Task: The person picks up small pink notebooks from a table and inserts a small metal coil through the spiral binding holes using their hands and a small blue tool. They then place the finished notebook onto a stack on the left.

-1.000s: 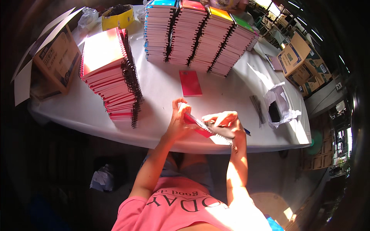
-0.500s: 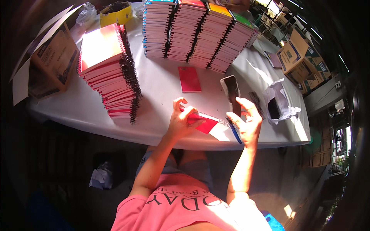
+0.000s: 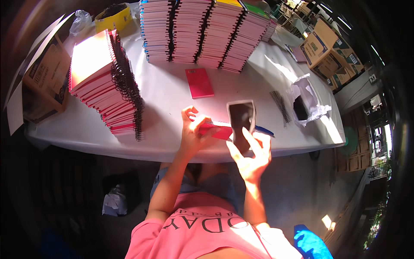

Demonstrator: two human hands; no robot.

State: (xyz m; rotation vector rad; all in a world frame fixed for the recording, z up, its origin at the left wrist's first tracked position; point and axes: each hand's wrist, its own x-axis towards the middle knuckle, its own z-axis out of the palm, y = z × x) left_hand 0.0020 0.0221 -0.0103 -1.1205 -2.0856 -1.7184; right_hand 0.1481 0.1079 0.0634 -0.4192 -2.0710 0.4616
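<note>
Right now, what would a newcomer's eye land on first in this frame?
The right hand lifting a dark phone above the table's near edge, while the left hand pins a red booklet beside it. Then the leaning stack of red spiral notebooks at left, and the taller stacks along the far side.

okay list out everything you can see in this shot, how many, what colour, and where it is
table: one, white, centre
leaning notebook stack: one, pink covers, black spirals, table's left
upright notebook stacks: four rows side by side, blue, pink, yellow and green tops, far edge
single notebook: one, red, flat mid-table
small red booklet: one, near edge
phone: one, dark
pen: one, blue, beside the phone
loose spiral: one, black, right
crumpled bag: one, white, right
round tub: one, yellow, far left
cardboard boxes: one left, several right
left hand: on the booklet
right hand: holds the phone
</note>
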